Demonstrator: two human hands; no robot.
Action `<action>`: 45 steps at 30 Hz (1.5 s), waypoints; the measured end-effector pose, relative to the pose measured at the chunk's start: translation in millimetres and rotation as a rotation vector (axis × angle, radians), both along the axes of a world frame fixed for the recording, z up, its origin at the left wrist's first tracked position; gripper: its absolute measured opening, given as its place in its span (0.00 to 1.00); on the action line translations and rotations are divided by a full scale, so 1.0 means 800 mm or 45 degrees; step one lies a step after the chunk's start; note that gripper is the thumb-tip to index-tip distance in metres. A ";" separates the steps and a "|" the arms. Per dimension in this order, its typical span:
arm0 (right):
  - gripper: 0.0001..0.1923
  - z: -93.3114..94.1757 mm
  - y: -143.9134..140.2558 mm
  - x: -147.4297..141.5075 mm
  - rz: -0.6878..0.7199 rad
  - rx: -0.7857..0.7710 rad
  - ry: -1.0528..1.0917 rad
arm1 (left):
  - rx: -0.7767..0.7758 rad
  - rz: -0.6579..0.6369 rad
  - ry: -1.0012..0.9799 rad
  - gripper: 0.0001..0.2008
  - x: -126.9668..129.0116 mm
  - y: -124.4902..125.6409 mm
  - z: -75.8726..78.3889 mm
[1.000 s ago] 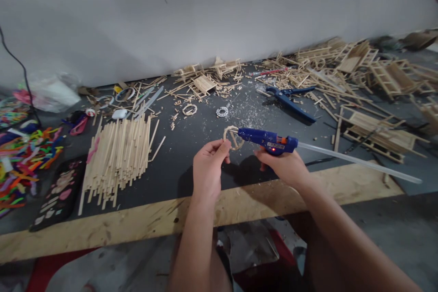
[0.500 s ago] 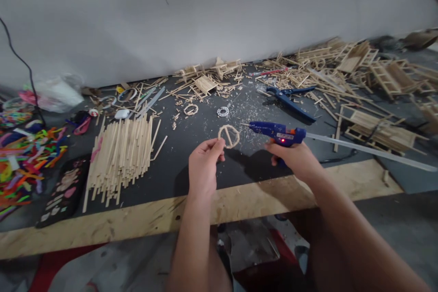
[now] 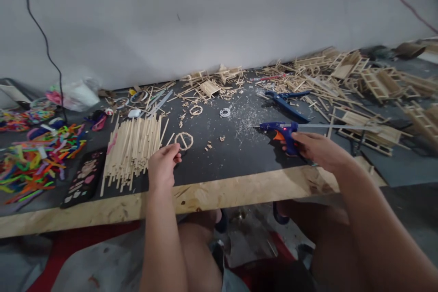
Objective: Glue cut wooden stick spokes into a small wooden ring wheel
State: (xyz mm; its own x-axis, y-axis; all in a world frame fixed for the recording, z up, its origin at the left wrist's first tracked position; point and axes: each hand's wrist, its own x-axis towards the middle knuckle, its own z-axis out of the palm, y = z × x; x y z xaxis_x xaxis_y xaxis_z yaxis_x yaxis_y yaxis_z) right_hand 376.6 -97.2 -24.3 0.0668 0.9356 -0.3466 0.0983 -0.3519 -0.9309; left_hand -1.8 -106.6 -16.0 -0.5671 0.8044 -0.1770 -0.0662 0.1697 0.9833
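My left hand (image 3: 164,160) pinches the edge of a small wooden ring (image 3: 190,144) made of short sticks, with one stick across its middle. The ring is held up beside a bundle of thin wooden sticks (image 3: 132,150). Over to the right, my right hand (image 3: 313,148) grips the handle of a blue glue gun (image 3: 278,127), its nozzle pointing left and its small red light lit. A long clear glue stick (image 3: 337,126) sticks out of the gun's back. Several cut stick pieces (image 3: 208,146) lie on the dark tabletop between my hands.
Behind are a white toothed ring (image 3: 225,112), a second wooden ring (image 3: 196,110) and a blue cutter (image 3: 287,106). Wooden stick models (image 3: 383,82) crowd the right. Colourful pipe cleaners (image 3: 44,159) and a black phone (image 3: 84,177) lie left. A pale wooden strip (image 3: 239,187) edges the table.
My hands have moved apart: the left has carried the ring leftward towards the bundle, and the right has taken the glue gun rightward. The cut pieces between them now show. The view has shifted slightly.
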 end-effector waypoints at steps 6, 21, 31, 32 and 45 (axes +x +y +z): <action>0.07 0.023 -0.011 0.015 -0.133 0.195 -0.359 | -0.092 -0.127 0.130 0.17 -0.016 0.006 -0.007; 0.11 0.032 0.219 -0.304 1.005 0.748 -1.039 | -0.377 -0.630 0.187 0.10 -0.031 0.036 0.011; 0.05 0.010 0.281 -0.353 1.213 0.695 -1.048 | -0.477 -0.575 0.259 0.08 -0.055 0.030 0.009; 0.04 0.011 0.281 -0.353 1.217 0.711 -1.029 | -0.481 -0.577 0.270 0.09 -0.056 0.029 0.009; 0.08 0.079 0.259 -0.294 0.485 0.805 -0.656 | -0.368 -0.568 0.197 0.06 -0.022 0.034 0.013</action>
